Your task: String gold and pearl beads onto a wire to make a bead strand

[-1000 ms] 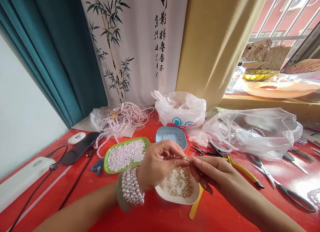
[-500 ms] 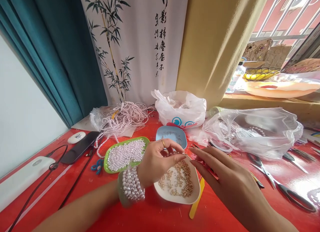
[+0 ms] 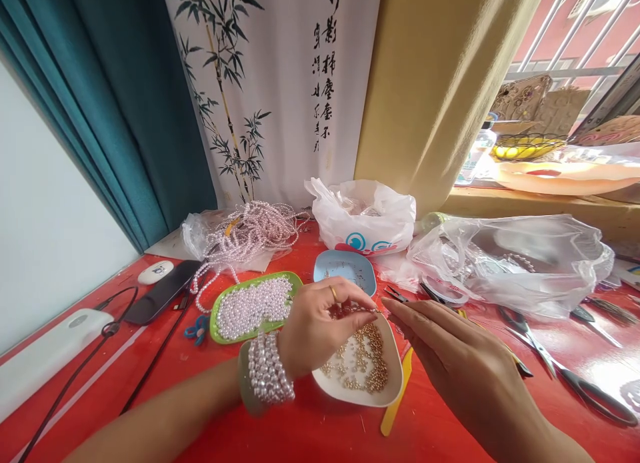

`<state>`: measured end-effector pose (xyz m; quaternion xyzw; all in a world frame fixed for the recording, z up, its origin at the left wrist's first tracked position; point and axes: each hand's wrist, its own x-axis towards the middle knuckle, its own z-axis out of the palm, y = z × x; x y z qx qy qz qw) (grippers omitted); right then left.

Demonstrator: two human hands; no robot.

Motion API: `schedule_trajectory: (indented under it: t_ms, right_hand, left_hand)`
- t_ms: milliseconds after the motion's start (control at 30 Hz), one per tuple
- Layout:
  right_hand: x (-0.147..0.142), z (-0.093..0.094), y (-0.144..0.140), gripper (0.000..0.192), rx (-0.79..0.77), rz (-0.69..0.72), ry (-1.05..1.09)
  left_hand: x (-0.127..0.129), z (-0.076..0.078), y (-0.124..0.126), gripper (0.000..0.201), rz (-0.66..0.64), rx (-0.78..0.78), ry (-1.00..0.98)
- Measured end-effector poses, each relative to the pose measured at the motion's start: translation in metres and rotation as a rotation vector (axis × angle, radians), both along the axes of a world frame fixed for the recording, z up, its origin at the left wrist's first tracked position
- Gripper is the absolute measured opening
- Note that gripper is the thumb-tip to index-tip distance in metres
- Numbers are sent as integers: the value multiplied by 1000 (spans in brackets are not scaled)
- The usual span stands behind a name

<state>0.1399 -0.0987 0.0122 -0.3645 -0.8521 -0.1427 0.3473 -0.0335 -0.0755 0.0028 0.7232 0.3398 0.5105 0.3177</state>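
Red table [image 3: 320, 436], white dish [image 3: 385, 395], green tray [image 3: 216, 316], blue dish [image 3: 367, 276], scissors [image 3: 565, 373], phone [image 3: 160, 293]

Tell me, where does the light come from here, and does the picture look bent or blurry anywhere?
Head view: daylight enters from the barred window at upper right, putting glare on the clear plastic bag and a sheen on the red table. The wide lens bows the teal curtain and window bars outward at the edges. The left hand and right hand look sharp; the gold beads are too small to resolve singly.

Black brush calligraphy — a column headed 竹影 — runs down the white bamboo scroll [image 3: 280, 83]
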Motion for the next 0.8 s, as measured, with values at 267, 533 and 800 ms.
schedule_trajectory:
  t_ms: [267, 533, 800]
  right_hand:
    - [-6, 2, 0, 25, -130, 39, 87]
    - [-6, 2, 3, 23, -195, 56, 129]
    - [-7, 5, 2, 22, -217, -28, 152]
  left_hand:
    - [0, 2, -2, 11, 10, -34, -18]
    - [0, 4, -2, 9, -15, -89, -38]
    - [0, 5, -3, 7, 20, 6, 25]
